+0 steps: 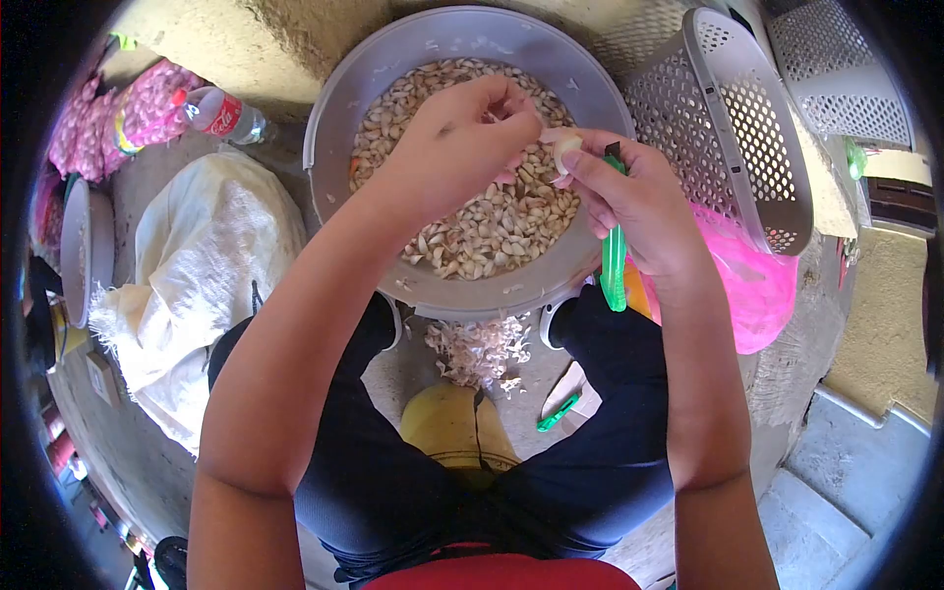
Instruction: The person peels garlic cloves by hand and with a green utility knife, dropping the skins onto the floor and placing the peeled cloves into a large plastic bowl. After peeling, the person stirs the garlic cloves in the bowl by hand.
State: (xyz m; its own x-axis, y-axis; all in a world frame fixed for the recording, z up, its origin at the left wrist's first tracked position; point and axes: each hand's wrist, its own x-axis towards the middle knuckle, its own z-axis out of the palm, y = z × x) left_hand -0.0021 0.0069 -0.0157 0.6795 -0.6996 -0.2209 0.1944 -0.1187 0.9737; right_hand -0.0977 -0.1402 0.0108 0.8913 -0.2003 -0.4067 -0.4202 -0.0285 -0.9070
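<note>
My right hand is closed around a green utility knife, its handle hanging down along the palm. Between that hand's thumb and fingers is a pale garlic clove with thin skin on it. Beside it, my left hand has its fingers curled in a pinch close to the clove; whatever lies in them is hidden. Both hands are above a large grey basin holding many garlic cloves in what looks like water.
Garlic peelings lie on the floor before a yellow bucket. Another green cutter is near my leg. A grey perforated basket and pink bag stand right; a white sack and cola bottle left.
</note>
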